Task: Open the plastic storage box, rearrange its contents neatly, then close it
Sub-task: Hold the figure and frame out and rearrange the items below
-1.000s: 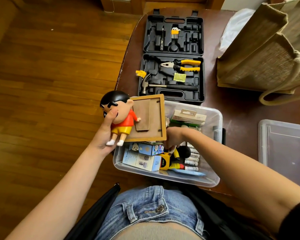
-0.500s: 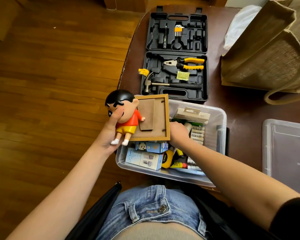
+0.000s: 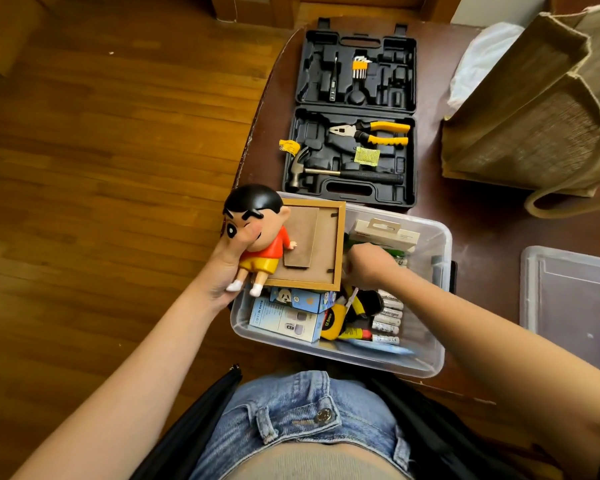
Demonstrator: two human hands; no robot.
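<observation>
Open clear plastic storage box at the near edge of the tabletop, its lid lying apart to the right. Your left hand grips a cartoon figurine around head and body, held over the box's left rim beside a wooden picture frame lying back-up on small cartons. Your right hand reaches into the box with fingers curled; whether it holds anything cannot be told. The figurine looks hard, glossy and light, so grip the torso. The frame is stiff, possibly glazed: take it by opposite edges. The loose batteries will likely roll.
</observation>
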